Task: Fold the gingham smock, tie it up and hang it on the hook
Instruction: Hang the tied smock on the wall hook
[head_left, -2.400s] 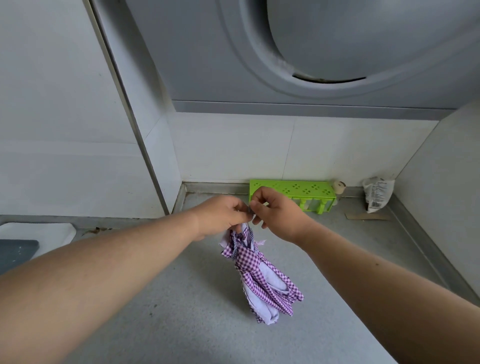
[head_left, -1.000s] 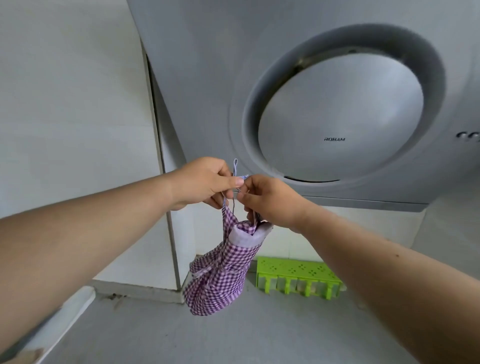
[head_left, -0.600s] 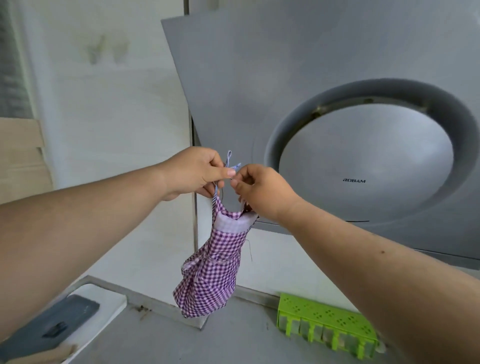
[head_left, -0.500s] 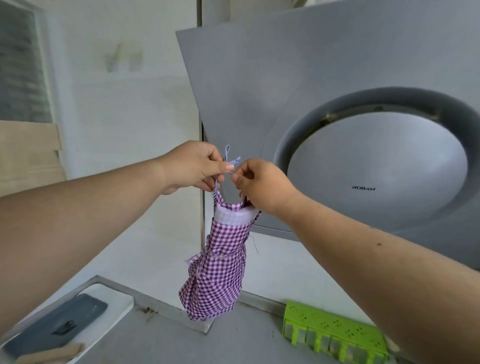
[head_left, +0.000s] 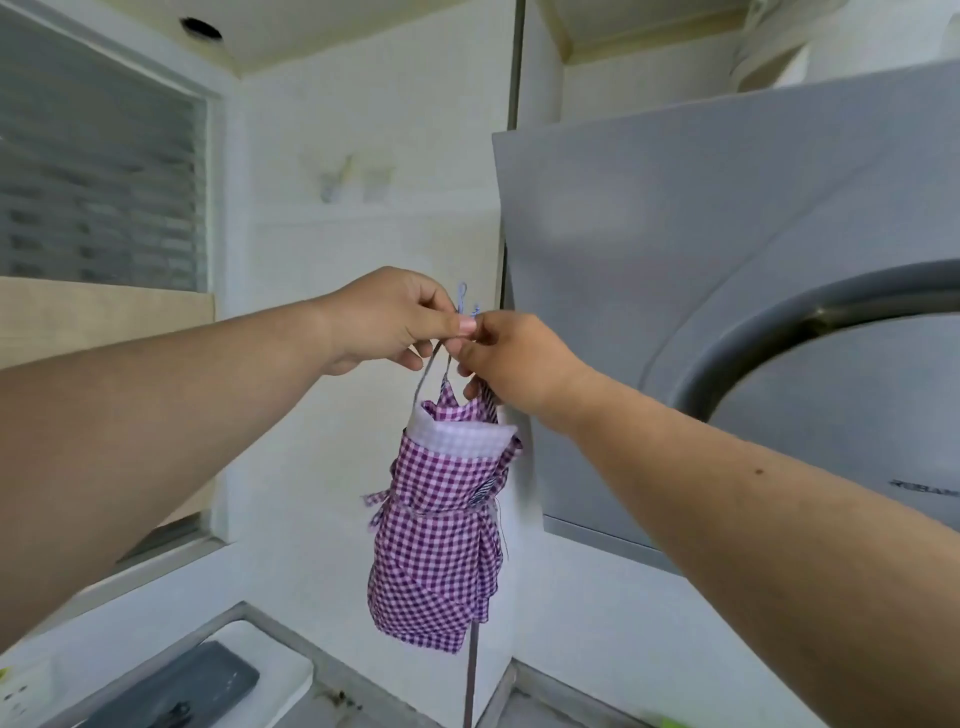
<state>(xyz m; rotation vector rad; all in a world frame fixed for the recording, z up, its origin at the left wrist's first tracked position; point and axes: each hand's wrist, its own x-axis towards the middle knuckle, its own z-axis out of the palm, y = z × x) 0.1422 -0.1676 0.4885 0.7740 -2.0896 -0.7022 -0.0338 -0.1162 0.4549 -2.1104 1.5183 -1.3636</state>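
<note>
The purple-and-white gingham smock hangs as a folded, tied bundle with a white band across its top. A thin loop of cord rises from it. My left hand pinches that cord between thumb and fingers. My right hand touches the left at the same spot, pinching the cord and the top of the cloth. Both hands are held up in front of the white tiled wall. Blurred hooks sit high on that wall, well above my hands.
A grey range hood fills the right side, close to my right hand. A window with blinds is at the left. Low at the left lies a dark flat object on a white ledge. A metal corner strip runs down behind the bundle.
My view has tilted up and to the left, from the counter to the upper wall. My hands have lifted the bundle off the counter level, still pinching its cord.
</note>
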